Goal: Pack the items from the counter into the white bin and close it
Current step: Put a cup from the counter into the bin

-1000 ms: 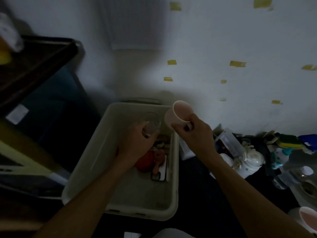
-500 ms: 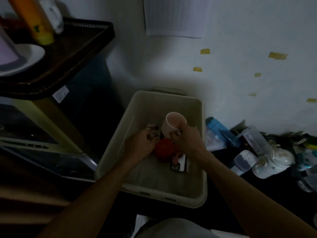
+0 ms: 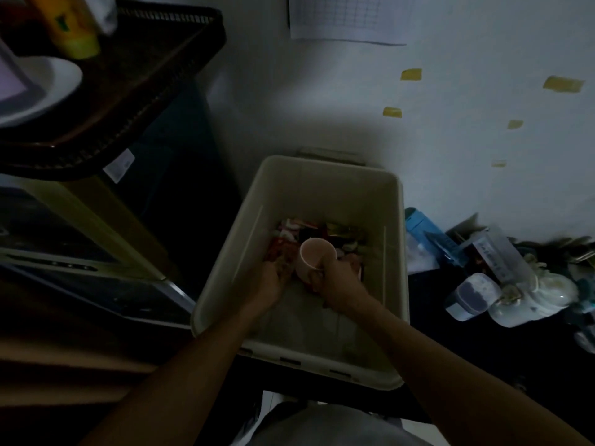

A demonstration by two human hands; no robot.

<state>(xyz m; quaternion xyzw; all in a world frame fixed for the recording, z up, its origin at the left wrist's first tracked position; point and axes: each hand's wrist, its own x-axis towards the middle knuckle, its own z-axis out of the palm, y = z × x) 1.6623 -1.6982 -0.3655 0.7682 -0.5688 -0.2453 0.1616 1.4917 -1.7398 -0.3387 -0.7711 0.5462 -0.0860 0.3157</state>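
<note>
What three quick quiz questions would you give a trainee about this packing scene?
1. True or false: the pink cup stands outside the white bin.
2. Which hand grips the cup? A) left B) right C) neither
3. Fill in: unpacked items remain on the person's ____ side of the bin.

Key: 1. False, it is held inside the bin. 2. B, the right hand. 3. Right.

Dim, underexposed view; wall brightest, deep shadows left, wide-angle bending and blur at edges.
</note>
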